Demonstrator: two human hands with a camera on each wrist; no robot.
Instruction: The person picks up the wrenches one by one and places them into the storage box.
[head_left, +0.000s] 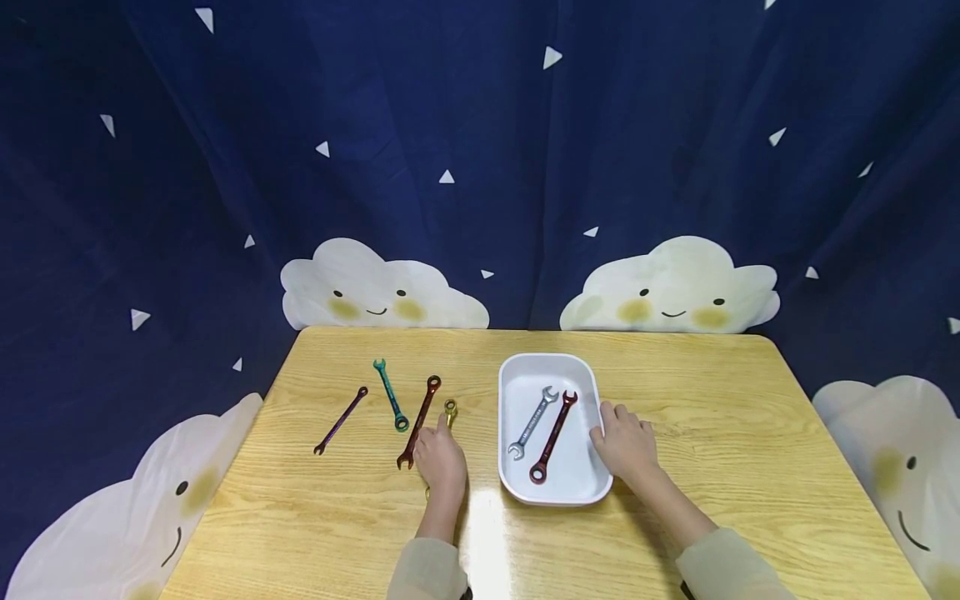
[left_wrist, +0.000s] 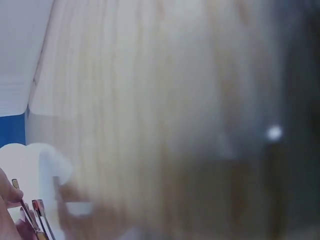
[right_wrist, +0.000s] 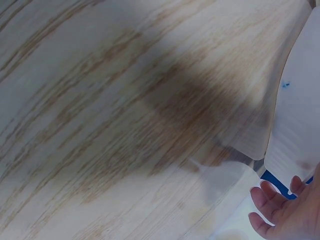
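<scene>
In the head view my left hand [head_left: 441,458] lies over a gold combination wrench [head_left: 451,407], pinching it; the ring end shows past the fingers and most of the shaft is hidden. Just left of that hand is a dark red wrench [head_left: 422,421]. The left wrist view catches the fingers [left_wrist: 7,192] at its lower left edge, around the wrench. My right hand [head_left: 627,440] rests at the right side of a white tray [head_left: 555,497], its fingers loosely bent near the rim. Inside the tray lie a silver open-end wrench [head_left: 533,422] and a red combination wrench [head_left: 553,439].
Farther left on the wooden table [head_left: 720,417] are a teal wrench [head_left: 391,395] and a purple wrench [head_left: 341,421]. A dark blue curtain [head_left: 480,108] with clouds and triangles hangs behind the table's back edge.
</scene>
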